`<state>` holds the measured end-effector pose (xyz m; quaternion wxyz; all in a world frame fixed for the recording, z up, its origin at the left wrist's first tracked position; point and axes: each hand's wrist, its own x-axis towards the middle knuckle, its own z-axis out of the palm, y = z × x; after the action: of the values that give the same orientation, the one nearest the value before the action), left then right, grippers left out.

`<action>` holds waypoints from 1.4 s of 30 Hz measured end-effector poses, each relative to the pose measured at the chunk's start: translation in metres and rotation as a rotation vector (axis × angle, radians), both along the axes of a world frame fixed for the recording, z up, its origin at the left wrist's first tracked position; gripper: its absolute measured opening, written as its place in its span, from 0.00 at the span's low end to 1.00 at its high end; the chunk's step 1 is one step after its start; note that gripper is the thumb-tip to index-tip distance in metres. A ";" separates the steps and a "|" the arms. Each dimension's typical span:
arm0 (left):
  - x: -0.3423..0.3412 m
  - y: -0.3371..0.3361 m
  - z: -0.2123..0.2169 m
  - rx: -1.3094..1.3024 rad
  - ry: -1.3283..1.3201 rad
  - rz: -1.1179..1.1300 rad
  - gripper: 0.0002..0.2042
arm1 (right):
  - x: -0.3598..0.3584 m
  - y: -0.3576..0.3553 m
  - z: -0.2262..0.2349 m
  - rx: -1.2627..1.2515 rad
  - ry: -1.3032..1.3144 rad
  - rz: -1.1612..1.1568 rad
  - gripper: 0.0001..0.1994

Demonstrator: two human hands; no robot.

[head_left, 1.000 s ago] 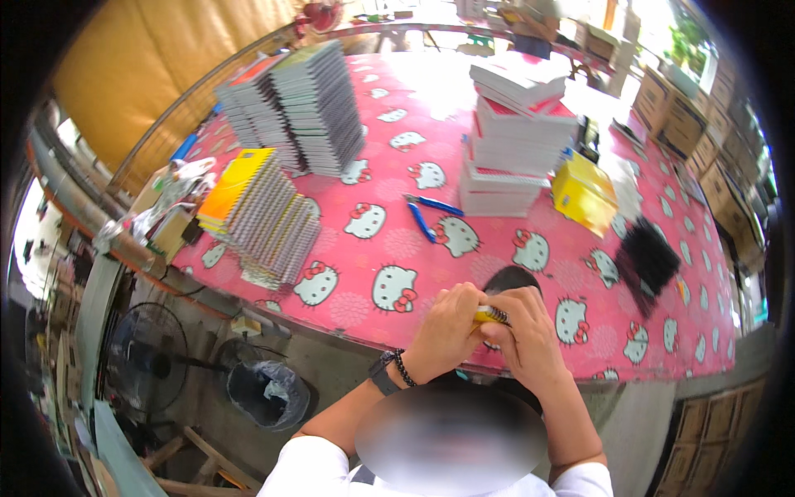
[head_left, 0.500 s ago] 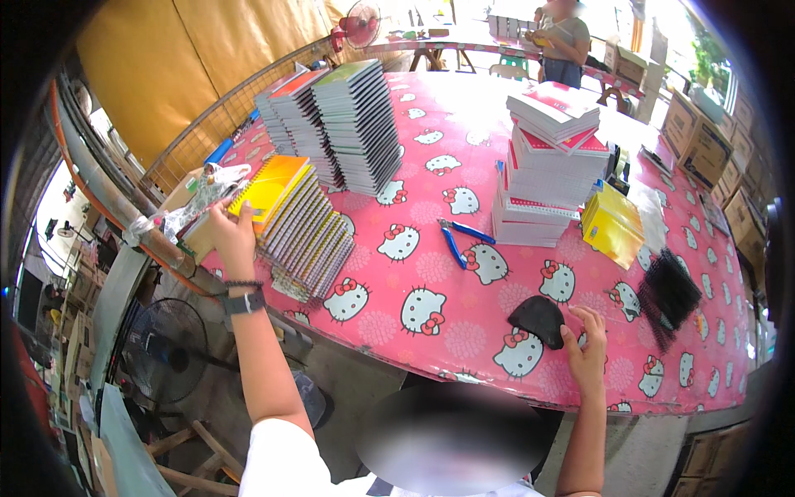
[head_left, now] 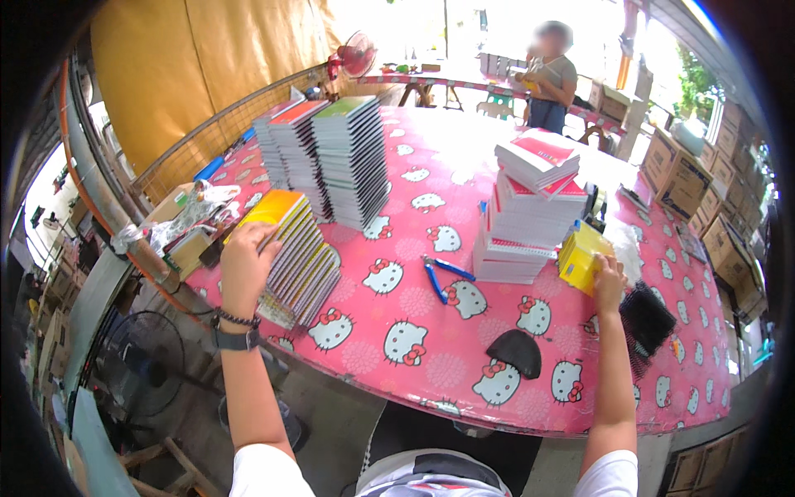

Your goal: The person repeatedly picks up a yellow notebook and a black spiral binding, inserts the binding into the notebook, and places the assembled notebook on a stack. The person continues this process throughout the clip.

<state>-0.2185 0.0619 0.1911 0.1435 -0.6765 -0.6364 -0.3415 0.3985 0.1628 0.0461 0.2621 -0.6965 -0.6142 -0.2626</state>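
My left hand [head_left: 243, 267] lies on top of a slanted pile of spiral notebooks [head_left: 302, 265] at the table's left edge. Its fingers curl over the top yellow-covered notebook [head_left: 273, 209]. My right hand [head_left: 609, 277] reaches far to the right and grips the lower corner of a yellow pack [head_left: 580, 253], which stands beside a red-and-white stack of notebooks [head_left: 526, 219]. Between my arms, a black fan-shaped object [head_left: 517, 352] and blue-handled pliers [head_left: 443, 277] lie on the pink patterned tablecloth [head_left: 414, 331].
Tall stacks of notebooks [head_left: 331, 157] stand at the back left. A black bundle of spiral bindings [head_left: 648, 319] lies right of my right hand. Clutter [head_left: 186, 219] crowds the left edge. Another person [head_left: 551, 70] stands beyond the table. Cardboard boxes [head_left: 683, 174] line the right; a floor fan [head_left: 141, 373] sits below left.
Both hands were together at the front edge a second ago. Since then my left hand went to the left clutter, then onto the slanted pile. My right hand moved from the black object to the yellow pack.
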 end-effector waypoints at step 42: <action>0.247 -0.071 -0.162 -0.380 -1.031 -0.825 0.07 | -0.204 -0.206 -0.012 -0.163 1.675 0.593 0.10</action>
<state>0.0290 -0.0095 0.0286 -0.4408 -0.6280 -0.3627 -0.5289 0.1946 -0.0429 0.0343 0.6317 -0.4888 -0.3931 0.4555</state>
